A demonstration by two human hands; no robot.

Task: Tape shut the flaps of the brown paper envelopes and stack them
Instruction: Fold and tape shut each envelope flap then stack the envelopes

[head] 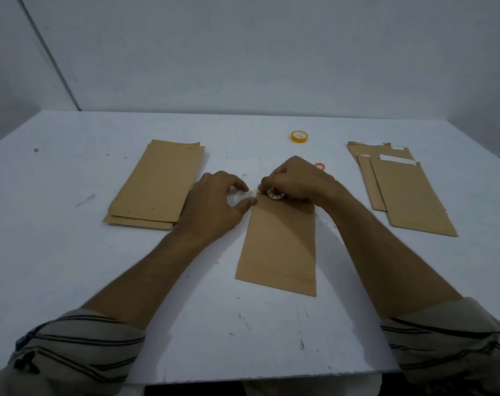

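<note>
We tape a flat brown paper envelope (280, 247) on the white table (71, 267).
Our right hand (297, 178) grips a small white ring-shaped tape roll (276, 193) at the envelope's far edge; our left hand (217, 201) pinches the glossy clear strip (237, 198).

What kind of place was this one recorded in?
Probably a plain packing or mailing workstation, perhaps set up for recording: a bare white table against a blank grey wall, with piles of brown envelopes and a yellow tape roll laid out.
</note>
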